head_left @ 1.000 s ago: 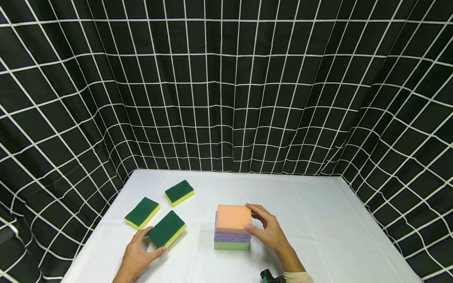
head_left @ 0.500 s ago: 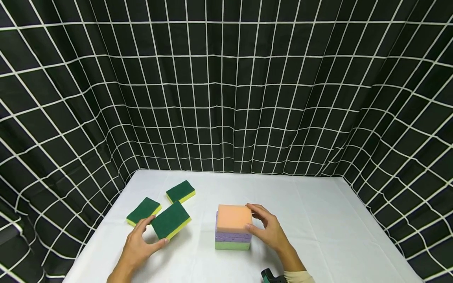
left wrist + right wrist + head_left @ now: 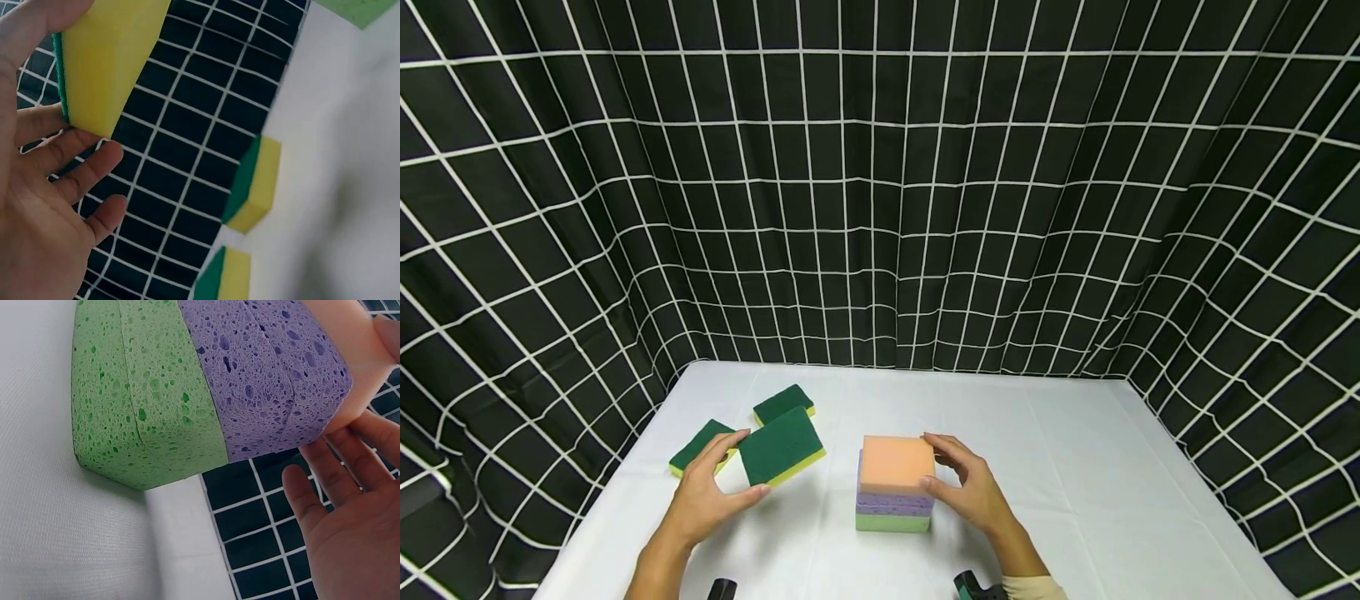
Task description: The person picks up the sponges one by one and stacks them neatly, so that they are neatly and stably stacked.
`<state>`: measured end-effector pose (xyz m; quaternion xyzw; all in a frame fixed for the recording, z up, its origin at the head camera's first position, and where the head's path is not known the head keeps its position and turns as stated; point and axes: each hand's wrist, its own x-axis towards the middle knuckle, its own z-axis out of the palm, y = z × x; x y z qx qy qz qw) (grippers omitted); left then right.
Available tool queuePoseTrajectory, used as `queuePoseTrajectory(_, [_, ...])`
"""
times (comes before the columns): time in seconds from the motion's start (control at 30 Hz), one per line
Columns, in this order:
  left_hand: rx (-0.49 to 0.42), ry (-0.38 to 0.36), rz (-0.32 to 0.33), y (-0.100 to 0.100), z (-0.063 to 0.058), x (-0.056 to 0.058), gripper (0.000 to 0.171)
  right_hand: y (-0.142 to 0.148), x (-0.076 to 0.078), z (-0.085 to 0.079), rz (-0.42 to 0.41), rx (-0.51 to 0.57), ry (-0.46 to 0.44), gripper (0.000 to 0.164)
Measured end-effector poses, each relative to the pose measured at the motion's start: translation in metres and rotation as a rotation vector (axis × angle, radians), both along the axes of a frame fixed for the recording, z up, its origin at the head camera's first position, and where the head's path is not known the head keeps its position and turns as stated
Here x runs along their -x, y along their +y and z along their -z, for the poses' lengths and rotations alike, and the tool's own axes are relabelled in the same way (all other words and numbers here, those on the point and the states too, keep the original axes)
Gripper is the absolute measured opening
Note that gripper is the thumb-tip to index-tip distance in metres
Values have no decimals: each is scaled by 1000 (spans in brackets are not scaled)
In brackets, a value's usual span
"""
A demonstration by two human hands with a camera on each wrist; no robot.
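My left hand (image 3: 696,504) pinches a green-and-yellow scouring sponge (image 3: 781,447) between thumb and fingers. It is raised above the table, green side up; its yellow underside shows in the left wrist view. My right hand (image 3: 973,492) grips the right end of a peach sponge (image 3: 895,464), thumb at the near corner and fingers at the far one. This sponge tops a stack, over purple sponges (image 3: 262,375) and green sponges (image 3: 144,394) with pitted surfaces. In the right wrist view the ring and little fingers are off the stack.
Two more green-and-yellow sponges lie on the white-covered table, one (image 3: 696,446) behind the left hand and another (image 3: 781,403) farther back, partly covered by the held one. A black curtain (image 3: 880,208) with white grid lines surrounds the table's back and sides.
My left hand has lifted the scouring sponge and moved it right and away from me, so it now overlaps the far sponge. The right hand stays at the stack.
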<state>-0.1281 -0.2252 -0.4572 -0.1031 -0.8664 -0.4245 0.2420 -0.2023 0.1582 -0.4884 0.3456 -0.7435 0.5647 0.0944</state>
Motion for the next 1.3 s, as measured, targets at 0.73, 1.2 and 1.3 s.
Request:
queuePoseTrajectory(0.73, [-38,2,277,48,-34,25,80,1,-2,-1,-10,2,-8,54])
queuePoseTrajectory(1.2, [-40,-32,424,77,-25,48,78,5,1,0,-72,1,8,60])
queuePoseTrajectory(1.3, [-43,-52,446,84,-23,52,79,5,3,0,-87,8,23,62])
